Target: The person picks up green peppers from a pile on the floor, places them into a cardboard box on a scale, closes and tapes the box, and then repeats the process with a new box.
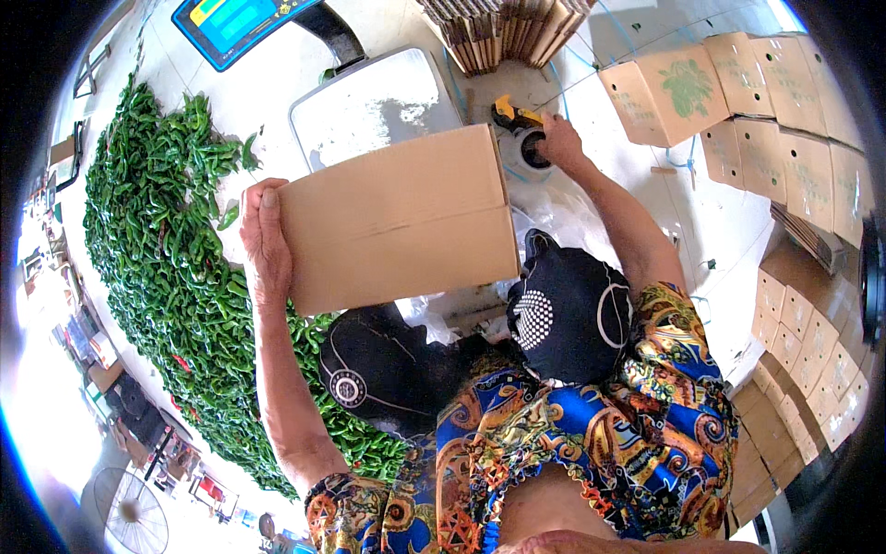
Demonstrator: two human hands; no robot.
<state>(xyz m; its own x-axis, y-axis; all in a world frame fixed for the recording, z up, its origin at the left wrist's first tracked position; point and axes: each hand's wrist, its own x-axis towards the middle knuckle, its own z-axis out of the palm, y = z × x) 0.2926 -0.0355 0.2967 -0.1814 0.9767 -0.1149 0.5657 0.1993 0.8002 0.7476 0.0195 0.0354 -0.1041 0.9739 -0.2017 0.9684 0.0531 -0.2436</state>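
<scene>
A plain brown cardboard box [397, 222] rests across my knees with its seamed face up. My left hand [265, 235] grips the box's left edge, thumb along the top and the other fingers mostly hidden behind it. Out past the box's far right corner, my right hand [559, 143] is closed on a tape dispenser [517, 114] with a yellow-orange head. A dark-cored roll of tape shows beside my fingers. The dispenser is low, close to the floor, and apart from the box.
Green peppers [185, 268] lie in a big heap along my left. Ahead stands a platform scale [369, 106] with a blue-framed display [235, 28]. Flattened cartons [498, 32] are at the far side; stacked printed boxes [761, 115] line the right. Clear plastic [572, 217] lies beyond my knees.
</scene>
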